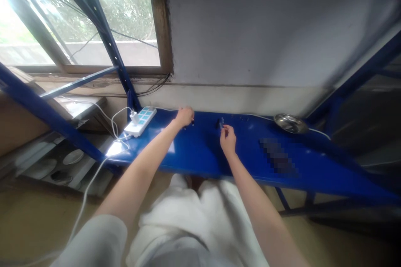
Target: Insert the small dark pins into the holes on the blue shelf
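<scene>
My left hand [184,116] reaches to the back of the blue shelf surface [194,150], its fingers closed and pointing down. Small dark bits [191,124] show by its fingertips; whether they are gripped or just touched is unclear. Farther right, my right hand [228,139] pinches a small, narrow, translucent bluish piece [221,123] that stands up from the fingers. Right by this piece is a small dark object [217,123], too blurred to name. A few tiny pieces [244,118] lie near the back edge, right of my right hand.
At the left end lies a white power strip [142,121] with a plug [134,117] and trailing white cable [84,198]. A shiny metal dish [290,123] stands at the back right, with a pixelated dark patch [277,156] before it. Blue uprights [108,37] frame the shelf.
</scene>
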